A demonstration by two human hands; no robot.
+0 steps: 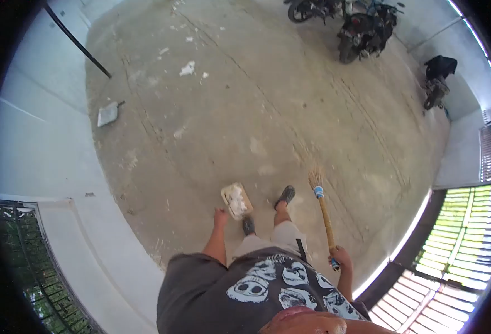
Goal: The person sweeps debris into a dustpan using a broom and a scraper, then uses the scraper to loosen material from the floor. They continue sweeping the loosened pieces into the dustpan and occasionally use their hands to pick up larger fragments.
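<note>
My right hand point(341, 258) is wrapped around the lower end of a stick broom point(326, 218) with a tan handle and blue bands. The broom's bristles point(315, 177) point away from me, over the concrete floor. My left hand point(221, 215) is closed at the near left corner of a shallow tan dustpan point(246, 199); the exact grip is too small to make out. Inside the pan lie white scraps point(236, 199). The dustpan is just in front of my left shoe point(248, 225).
White debris point(187, 68) is scattered on the concrete floor point(267, 111). A flat whitish object point(108, 114) lies by the left wall. Parked motorcycles point(365, 33) stand at the far right, with another dark vehicle point(436, 89) by the right wall. Barred gates point(446, 261) flank me.
</note>
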